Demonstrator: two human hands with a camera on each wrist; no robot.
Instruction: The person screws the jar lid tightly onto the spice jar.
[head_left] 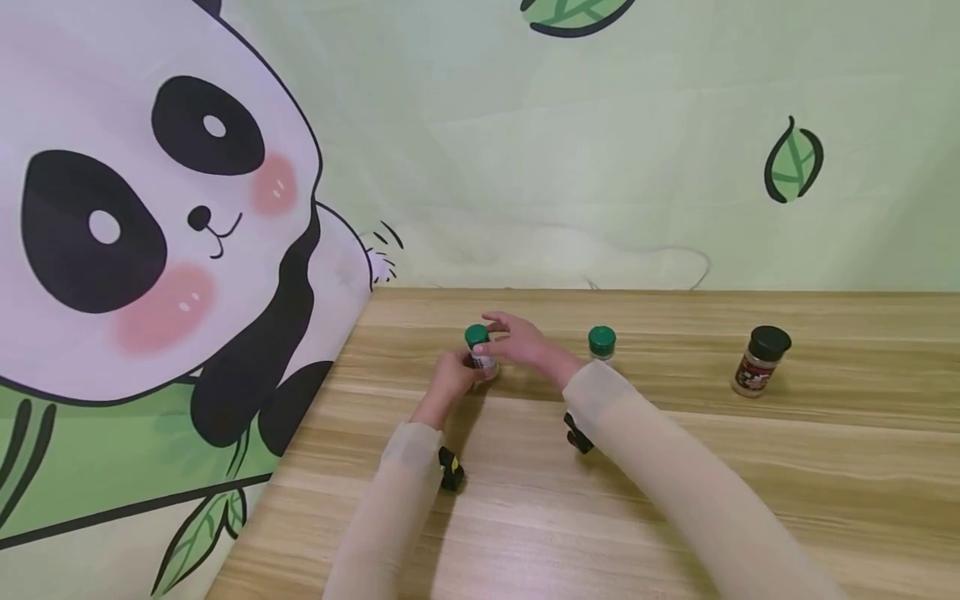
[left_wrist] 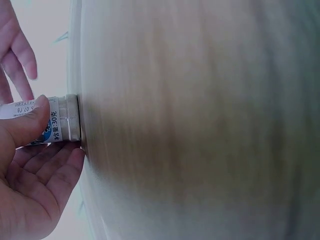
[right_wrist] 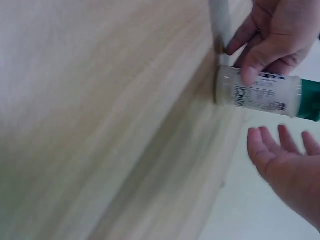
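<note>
A seasoning bottle [head_left: 476, 335] with a green cap and a white printed label stands at the left of the wooden table. My left hand [head_left: 452, 379] holds it low down, and in the left wrist view the thumb lies across the label of the bottle [left_wrist: 56, 122]. Beside the bottle is my right hand [head_left: 521, 342], its fingers spread. The right wrist view shows a gap between the right hand [right_wrist: 287, 162] and the bottle [right_wrist: 262, 95], whose base is at the tabletop.
Another green-capped bottle [head_left: 602, 340] stands right of my hands, partly hidden by the right sleeve. Farther right is a black-capped seasoning jar [head_left: 759, 362] with a dark label. A panda-printed cloth [head_left: 562, 167] hangs behind the table [head_left: 675, 533] and along its left side.
</note>
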